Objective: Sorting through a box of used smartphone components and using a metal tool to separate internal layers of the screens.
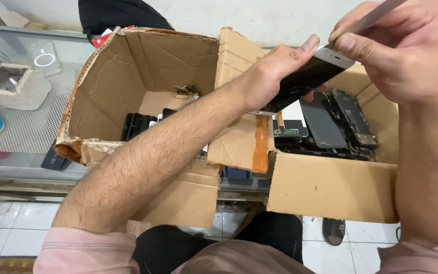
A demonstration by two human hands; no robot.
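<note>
Phone repair shop: cardboard boxes [330, 187] w/ stripped phone parts [353, 119]
</note>
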